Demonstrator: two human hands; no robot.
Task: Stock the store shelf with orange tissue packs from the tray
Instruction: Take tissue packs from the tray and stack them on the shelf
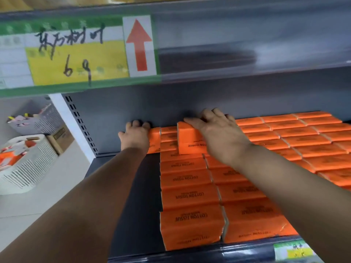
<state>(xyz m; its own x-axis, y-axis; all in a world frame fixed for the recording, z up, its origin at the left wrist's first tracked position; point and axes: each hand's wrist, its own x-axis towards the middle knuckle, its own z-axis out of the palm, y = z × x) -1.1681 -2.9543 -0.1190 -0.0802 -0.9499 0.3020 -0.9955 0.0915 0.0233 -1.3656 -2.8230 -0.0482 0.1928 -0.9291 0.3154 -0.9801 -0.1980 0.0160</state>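
Head view: the shelf [133, 186] is a dark grey painted metal deck with a flat back panel [133, 107] and a slotted upright at its left edge. The stocked packs [190, 198] lie flat in tight columns from the front lip to the back panel, long axis left to right, black print upside down to the wearer. The right grip [218, 133] is clamped on the raised pack [190, 141]: the thumb lies along its top far edge and the fingers curl down behind it. This pack sits higher than the layer around it, in the back rows, long axis parallel to the others. The left grip [135, 134] is closed over the end pack [154, 139], fingers hooked over its far edge against the back panel; that pack touches the left side of the outermost column. In front of it the deck is bare, directly below the left forearm, so the left grip is the nearer one to that open strip. Each pack is a soft rectangular block in glossy orange film, likely to compress and slide easily. The tray [28, 168], white slatted plastic holding more orange packs, stands well apart, outside the shelf on the left
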